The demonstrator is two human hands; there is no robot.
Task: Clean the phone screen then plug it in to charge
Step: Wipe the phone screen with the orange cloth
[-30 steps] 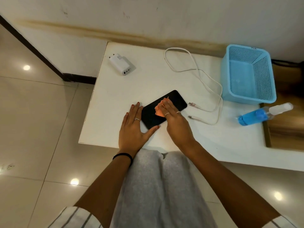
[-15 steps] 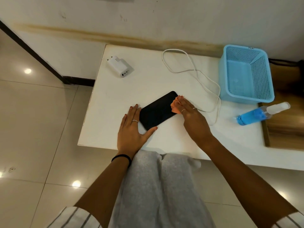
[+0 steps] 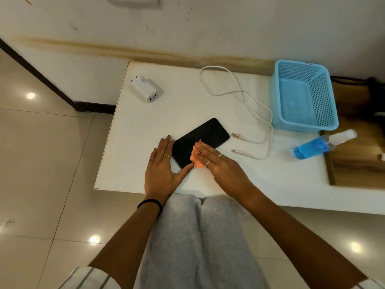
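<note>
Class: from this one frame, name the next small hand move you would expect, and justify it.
Probably another wiping stroke: the right hand presses the orange cloth on the near end of the phone, the left hand braces its edge, and the cable lies unconnected beside it.

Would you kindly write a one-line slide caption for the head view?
Right hand wipes the phone with an orange cloth while the left hand steadies it; cable and charger lie unconnected.
</note>
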